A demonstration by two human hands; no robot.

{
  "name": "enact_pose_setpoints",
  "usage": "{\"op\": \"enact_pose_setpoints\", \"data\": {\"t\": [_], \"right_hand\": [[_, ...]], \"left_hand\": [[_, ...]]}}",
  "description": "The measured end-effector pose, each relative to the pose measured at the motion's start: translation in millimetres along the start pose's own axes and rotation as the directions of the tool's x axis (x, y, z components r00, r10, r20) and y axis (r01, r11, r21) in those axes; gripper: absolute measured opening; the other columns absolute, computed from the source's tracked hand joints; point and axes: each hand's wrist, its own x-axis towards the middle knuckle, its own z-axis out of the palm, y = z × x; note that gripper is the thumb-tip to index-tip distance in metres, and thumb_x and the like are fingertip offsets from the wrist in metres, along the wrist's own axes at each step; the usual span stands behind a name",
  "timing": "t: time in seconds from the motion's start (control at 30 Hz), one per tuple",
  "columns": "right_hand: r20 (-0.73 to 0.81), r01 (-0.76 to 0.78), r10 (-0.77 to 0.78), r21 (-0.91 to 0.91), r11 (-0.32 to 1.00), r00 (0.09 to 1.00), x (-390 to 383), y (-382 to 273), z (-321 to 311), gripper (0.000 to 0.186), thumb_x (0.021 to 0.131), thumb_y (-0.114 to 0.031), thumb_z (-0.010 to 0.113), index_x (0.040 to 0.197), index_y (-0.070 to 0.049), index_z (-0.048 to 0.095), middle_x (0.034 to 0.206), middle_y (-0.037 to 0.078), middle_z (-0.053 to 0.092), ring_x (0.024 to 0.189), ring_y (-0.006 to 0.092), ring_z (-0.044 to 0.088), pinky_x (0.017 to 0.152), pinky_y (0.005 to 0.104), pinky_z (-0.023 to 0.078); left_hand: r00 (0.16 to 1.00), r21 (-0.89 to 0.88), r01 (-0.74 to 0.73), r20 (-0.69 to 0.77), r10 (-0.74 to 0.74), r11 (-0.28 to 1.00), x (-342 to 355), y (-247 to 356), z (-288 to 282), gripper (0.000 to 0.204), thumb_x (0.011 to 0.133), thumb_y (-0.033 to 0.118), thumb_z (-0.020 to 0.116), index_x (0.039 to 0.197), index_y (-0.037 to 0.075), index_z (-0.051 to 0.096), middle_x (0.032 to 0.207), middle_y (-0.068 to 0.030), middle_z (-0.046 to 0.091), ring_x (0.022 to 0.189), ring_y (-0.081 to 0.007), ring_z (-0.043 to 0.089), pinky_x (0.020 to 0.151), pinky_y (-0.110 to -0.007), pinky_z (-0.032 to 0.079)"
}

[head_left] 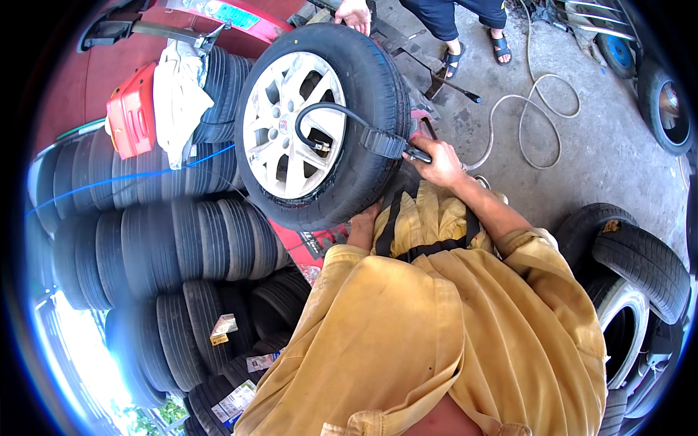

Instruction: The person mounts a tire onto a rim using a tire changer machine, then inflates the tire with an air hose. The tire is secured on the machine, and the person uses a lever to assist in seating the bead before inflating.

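Observation:
A car wheel with a silver spoked rim (260,123) and a black tyre (367,69) stands on edge in front of me. My right hand (436,161) is closed round the handle of a black tyre inflator (384,143), which lies against the tread side. From it a short black hose (327,106) curves over the rim, its metal end near the lower spokes. Low at the tyre's near side is my left hand (367,215); its fingers are mostly hidden. At the top of the wheel, another person's hand (354,14) reaches to the tyre.
Stacked tyres (163,240) fill the left side, with a red case (133,112) and white cloth (182,94) above. Red machine parts (302,243) show under the wheel. A pale hose (556,145) loops over the concrete floor near a person's sandalled feet (502,49). More tyres (643,265) lie right.

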Motion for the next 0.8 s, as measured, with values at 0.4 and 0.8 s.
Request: {"op": "enact_pose_setpoints", "data": {"t": [0.4, 0.8], "right_hand": [[0.023, 0.022, -0.022, 0.021, 1.0, 1.0, 0, 5, 2, 0.029, 0.088, -0.033, 0.07, 0.105, -0.009, 0.071, 0.091, 0.019, 0.071, 0.09, 0.0399, 0.067, 0.078, 0.047, 0.052], [0.083, 0.019, -0.019, -0.001, 1.0, 0.996, 5, 3, -8, 0.03, 0.088, -0.034, 0.07, 0.105, -0.009, 0.072, 0.093, 0.02, 0.071, 0.093, 0.0403, 0.067, 0.08, 0.0472, 0.052]], "left_hand": [[1.0, -0.192, -0.027, -0.015, 0.025, 0.981, -18, 4, 6, 0.076, 0.097, 0.057, 0.04, 0.153, 0.005, 0.034, 0.158, -0.0157, 0.035, 0.149, -0.0315, 0.028, 0.123, -0.046, 0.021], [0.995, -0.548, -0.083, -0.096, 0.036, 0.833, -55, 19, 9, 0.078, 0.097, 0.057, 0.041, 0.154, 0.004, 0.032, 0.159, -0.017, 0.034, 0.149, -0.0315, 0.026, 0.123, -0.046, 0.02]]}}
